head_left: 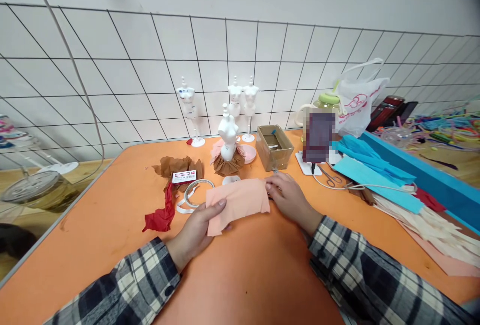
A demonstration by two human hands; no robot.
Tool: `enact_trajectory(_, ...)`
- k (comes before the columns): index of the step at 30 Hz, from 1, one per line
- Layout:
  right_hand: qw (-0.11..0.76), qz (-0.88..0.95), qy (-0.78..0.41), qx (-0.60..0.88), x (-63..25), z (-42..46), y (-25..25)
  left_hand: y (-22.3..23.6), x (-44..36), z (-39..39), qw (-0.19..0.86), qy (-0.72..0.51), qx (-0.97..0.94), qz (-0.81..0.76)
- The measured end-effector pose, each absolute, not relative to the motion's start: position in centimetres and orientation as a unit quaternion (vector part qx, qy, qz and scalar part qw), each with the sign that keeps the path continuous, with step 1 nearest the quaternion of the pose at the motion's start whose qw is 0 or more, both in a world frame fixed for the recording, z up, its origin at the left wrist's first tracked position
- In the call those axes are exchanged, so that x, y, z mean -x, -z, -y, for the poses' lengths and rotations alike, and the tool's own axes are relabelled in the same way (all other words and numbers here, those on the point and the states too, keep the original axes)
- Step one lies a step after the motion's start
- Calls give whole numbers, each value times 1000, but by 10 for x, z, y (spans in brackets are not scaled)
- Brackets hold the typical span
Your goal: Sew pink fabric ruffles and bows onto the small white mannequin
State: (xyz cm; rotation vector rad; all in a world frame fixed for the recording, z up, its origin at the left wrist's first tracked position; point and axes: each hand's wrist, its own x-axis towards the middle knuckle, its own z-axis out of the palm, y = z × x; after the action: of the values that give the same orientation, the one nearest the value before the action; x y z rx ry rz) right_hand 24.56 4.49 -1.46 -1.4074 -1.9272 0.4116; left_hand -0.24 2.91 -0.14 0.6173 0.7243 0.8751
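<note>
A strip of peach crepe paper (240, 200) is stretched out above the orange table, slightly wrinkled. My left hand (202, 227) grips its left end, thumb on top and fingers underneath. At the upper right corner, the bent fingers of my right hand (287, 195) pinch the paper; part of that grip is hidden. Just beyond the paper stands a small white mannequin (227, 132) with a gathered brown paper skirt (229, 164). Left of the paper lie a roll of tape (199, 183), a small white box (184, 177) and a red crepe paper piece (161, 217).
Behind are several white mannequins (189, 107), a cardboard box (275, 157) and a blurred-out device (319, 137) on a stand. To the right lie scissors (332, 179), a white cable (360, 186) and blue paper (378, 180). Crumpled brown paper (174, 166) lies at left.
</note>
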Motion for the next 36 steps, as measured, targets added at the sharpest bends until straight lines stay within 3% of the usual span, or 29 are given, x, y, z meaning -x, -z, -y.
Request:
enact_trajectory(3, 222, 797, -103, 552, -249, -43, 15, 5, 4, -34, 787, -438, -266, -343)
enact_trajectory(8, 191, 781, -136, 579, -249, -44, 20, 4, 9, -26, 769, -463, -226, -379)
enact_trajectory(13, 262, 709, -214, 619, -238, -34, 4, -2, 21, -16, 728, -527, -166, -405)
enact_trajectory(16, 311, 655, -388, 568, -222, -19, -9, -5, 19, -17, 698, -581, -163, -385)
enact_trajectory(20, 285, 521, -656, 467, -200, 0, -10, -8, 8, -15, 697, -581, -197, -371)
enact_trajectory(26, 260, 428, -807, 313, -175, 20, 9, -16, 4, -6, 719, -562, -90, -400)
enact_trajectory(32, 406, 229, -826, 317, -172, 21, 11, -16, 4, -3, 785, -483, -59, -384)
enact_trajectory(36, 419, 218, -809, 351, -178, 17, 6, -7, 4, -2, 797, -447, -178, -364)
